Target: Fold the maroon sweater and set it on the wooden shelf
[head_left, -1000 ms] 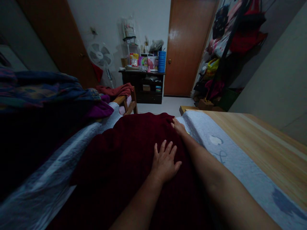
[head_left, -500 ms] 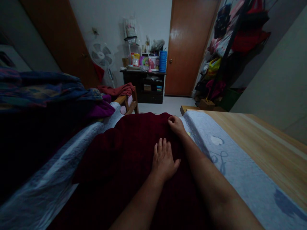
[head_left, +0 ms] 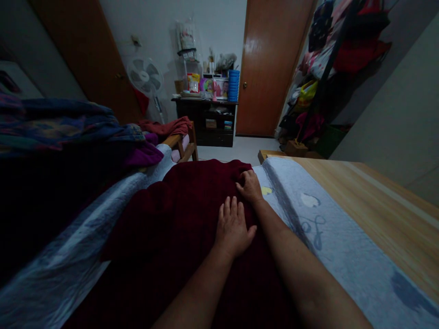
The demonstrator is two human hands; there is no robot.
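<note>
A dark red garment (head_left: 195, 214) lies spread over the bed, with a flap like a short sleeve on its left side. My left hand (head_left: 234, 228) rests flat on it near the middle, fingers stretched out and thumb apart. Farther up, at the garment's right edge, my right hand (head_left: 250, 185) has its fingers curled in, gripping a fold of the cloth. Under the garment is a light blue-grey bedsheet (head_left: 332, 228) with heart and letter prints.
Piled clothes (head_left: 68, 123) lie on the left, beside a wooden chair (head_left: 187, 148) with cloth over it. Bare wooden board (head_left: 387, 196) runs along the right. Beyond are a fan (head_left: 146, 77), a dark cabinet (head_left: 206, 123), a door (head_left: 270, 68) and hanging bags (head_left: 360, 55).
My right hand has come slightly nearer and to the left, drawing the garment's right edge inward and uncovering a yellow heart on the sheet. My left hand has barely moved.
</note>
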